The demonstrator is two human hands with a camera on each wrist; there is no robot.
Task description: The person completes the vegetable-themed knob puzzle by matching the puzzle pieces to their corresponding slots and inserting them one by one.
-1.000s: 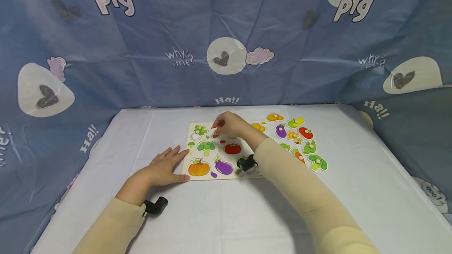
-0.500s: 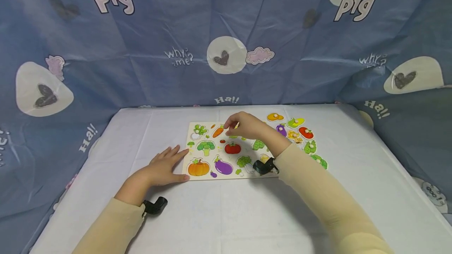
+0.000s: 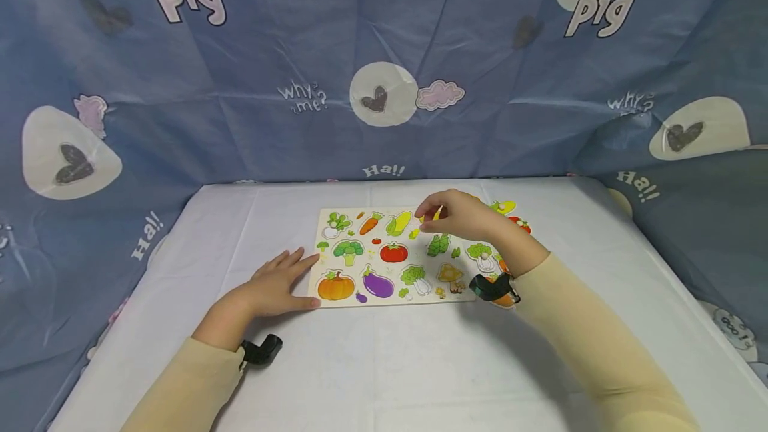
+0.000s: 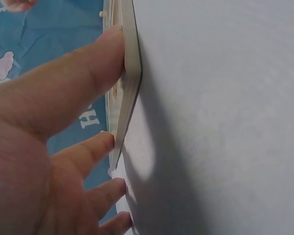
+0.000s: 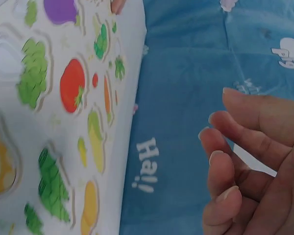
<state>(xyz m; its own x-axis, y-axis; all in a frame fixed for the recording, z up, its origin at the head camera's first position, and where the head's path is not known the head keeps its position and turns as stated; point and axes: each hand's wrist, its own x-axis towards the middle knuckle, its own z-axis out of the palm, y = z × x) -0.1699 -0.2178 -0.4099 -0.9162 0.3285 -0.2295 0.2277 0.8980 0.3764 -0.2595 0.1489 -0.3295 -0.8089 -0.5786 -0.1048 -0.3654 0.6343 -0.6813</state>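
A white puzzle board (image 3: 420, 252) with vegetable pictures lies flat on the table. My left hand (image 3: 279, 289) rests at its left side with spread fingers, the thumb on the near corner; in the left wrist view, that thumb (image 4: 95, 61) presses against the board's edge (image 4: 132, 63). Over the far right part of the board hovers my right hand (image 3: 462, 215), its fingers loosely bent. The right wrist view shows a gap between thumb and fingertips, with nothing held. Below it are printed corn (image 5: 95, 139) and a tomato (image 5: 72, 85). The hand partly covers the yellow picture.
Loose knobbed vegetable pieces lie right of the board, including a bok choy (image 3: 482, 257), a corn (image 3: 504, 207) and a tomato (image 3: 521, 224). My right arm hides others. A blue patterned cloth (image 3: 240, 139) hangs behind the white-covered table (image 3: 360, 372).
My right hand has moved rightward above the board, from the carrot picture past the corn, uncovering both. More loose pieces are now behind the right arm. The left hand has stayed put.
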